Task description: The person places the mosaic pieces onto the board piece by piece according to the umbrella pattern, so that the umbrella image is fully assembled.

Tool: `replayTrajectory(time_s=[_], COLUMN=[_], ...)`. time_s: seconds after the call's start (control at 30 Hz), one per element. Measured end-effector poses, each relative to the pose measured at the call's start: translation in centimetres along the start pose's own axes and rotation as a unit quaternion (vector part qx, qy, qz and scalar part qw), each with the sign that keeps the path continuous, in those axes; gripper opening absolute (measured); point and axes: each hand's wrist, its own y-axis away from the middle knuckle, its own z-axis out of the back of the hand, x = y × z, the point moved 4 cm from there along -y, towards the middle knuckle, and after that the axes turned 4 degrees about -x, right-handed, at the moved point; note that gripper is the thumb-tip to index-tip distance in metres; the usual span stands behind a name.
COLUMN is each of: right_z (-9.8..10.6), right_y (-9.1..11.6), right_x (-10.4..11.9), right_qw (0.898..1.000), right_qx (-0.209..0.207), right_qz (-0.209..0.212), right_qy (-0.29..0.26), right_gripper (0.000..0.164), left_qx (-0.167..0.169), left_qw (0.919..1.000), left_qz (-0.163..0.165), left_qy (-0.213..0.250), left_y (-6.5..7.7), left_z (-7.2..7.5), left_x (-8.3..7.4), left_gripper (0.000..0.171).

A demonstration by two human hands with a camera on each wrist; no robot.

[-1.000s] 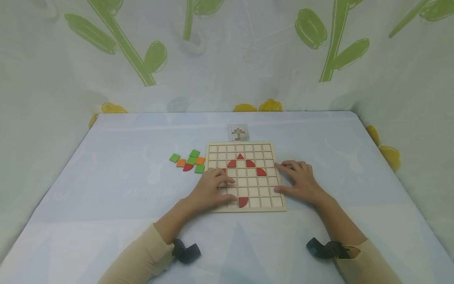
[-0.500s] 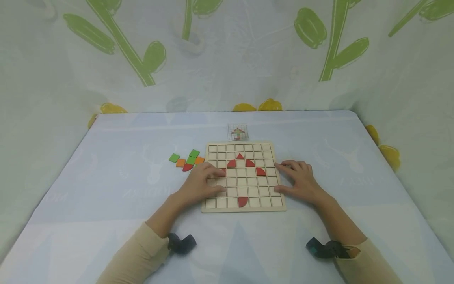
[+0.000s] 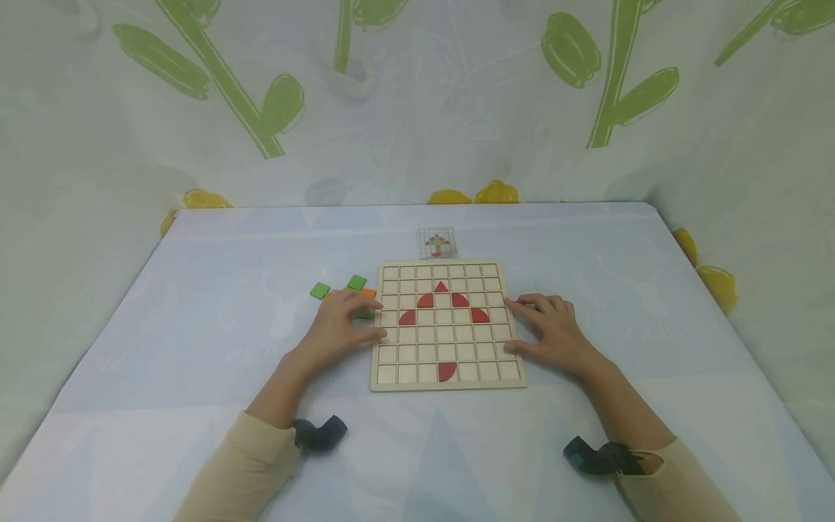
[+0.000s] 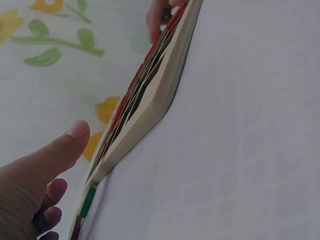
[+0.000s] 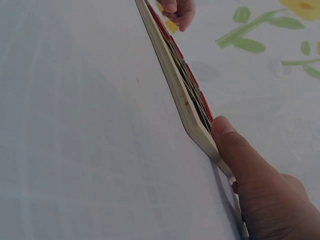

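A wooden grid board (image 3: 427,353) lies on the table with a red triangle (image 3: 441,287) and several red quarter-circle tiles (image 3: 446,371) set in its cells. My left hand (image 3: 335,326) hovers at the board's left edge over loose tiles, thumb and fingers apart; nothing shows between them. Beneath it, green and orange squares are partly covered, and the loose red tile is hidden. My right hand (image 3: 551,333) rests its thumb and fingertips against the board's right edge. In the right wrist view the thumb (image 5: 240,155) lies along the rim.
A small pattern card (image 3: 436,243) lies just beyond the board's far edge. Left of the board are a green square tile (image 3: 320,290) and another green tile (image 3: 356,282). A patterned cloth wall (image 3: 417,109) rises behind the table.
My left hand has drawn back leftward from the lower middle of the board to the loose tiles, uncovering the red quarter circle at the board's left. My right hand has stayed put.
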Motion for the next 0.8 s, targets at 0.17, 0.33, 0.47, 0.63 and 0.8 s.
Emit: replayTrajectory(time_s=[0.17, 0.33, 0.47, 0.63, 0.8], right_z=[0.1, 0.1, 0.2, 0.1, 0.1], right_y=[0.0, 0.0, 0.0, 0.0, 0.0], right_x=[0.0, 0.0, 0.0, 0.0, -0.1], right_qw=[1.000, 1.000, 1.000, 1.000, 1.000], right_qx=[0.000, 0.006, 0.007, 0.004, 0.004], right_qz=[-0.001, -0.006, -0.007, -0.004, 0.000], right_qy=[0.003, 0.005, 0.002, -0.001, -0.001], right_gripper=[0.072, 0.073, 0.073, 0.073, 0.073], left_qx=[-0.015, -0.030, -0.040, -0.055, -0.066], left_qw=[0.9998, 0.9986, 0.9970, 0.9945, 0.9914], left_qz=[0.010, 0.036, 0.053, 0.068, 0.094], left_qy=[-0.008, -0.024, -0.039, -0.059, -0.063], left_y=[-0.1, -0.1, -0.1, -0.1, 0.0], left_z=[1.1, 2.1, 2.8, 3.2, 3.3], left_x=[1.2, 2.2, 2.6, 3.4, 4.3], left_gripper=[0.043, 0.041, 0.041, 0.040, 0.035])
